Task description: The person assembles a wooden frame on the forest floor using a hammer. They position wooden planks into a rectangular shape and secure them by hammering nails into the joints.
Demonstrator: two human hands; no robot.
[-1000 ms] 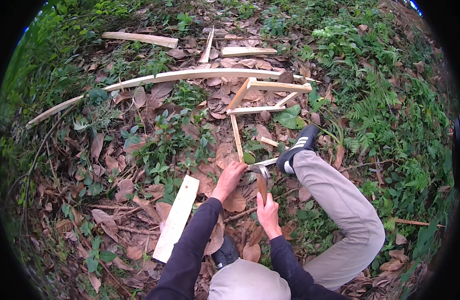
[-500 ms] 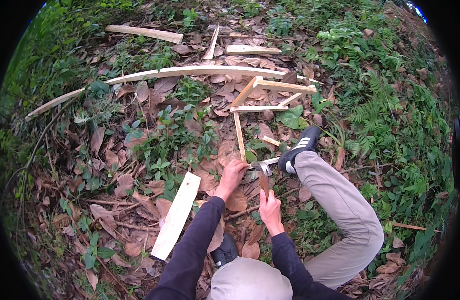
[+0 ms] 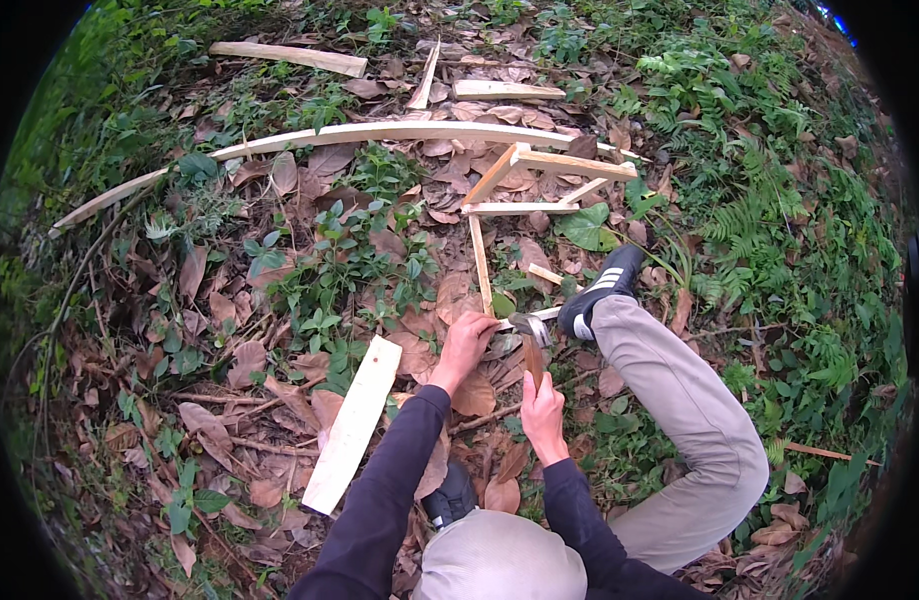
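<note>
My right hand [image 3: 543, 410] is wrapped round the wooden handle of a hammer [image 3: 533, 358]. The metal head sits just above the corner of a wooden frame [image 3: 483, 265] made of thin pale strips. At that corner my left hand [image 3: 467, 347] is closed, thumb and fingertips pinched together by the strip ends; what lies in the pinch is too small to make out. One strip [image 3: 545, 313] runs from there to my right shoe [image 3: 605, 292], partly hidden behind the hammer head. The frame's far part has a tilted box-like shape.
A wide pale board [image 3: 355, 425] lies left of my left forearm. A long curved plank [image 3: 380, 133] crosses the ground beyond the frame, with several shorter offcuts [image 3: 290, 57] farther off. Dry leaves, twigs and green plants cover the ground; ferns [image 3: 750, 230] grow at the right.
The hammer head has shifted slightly right and away from my left fingertips. My left hand stays at the frame's corner, still pinched.
</note>
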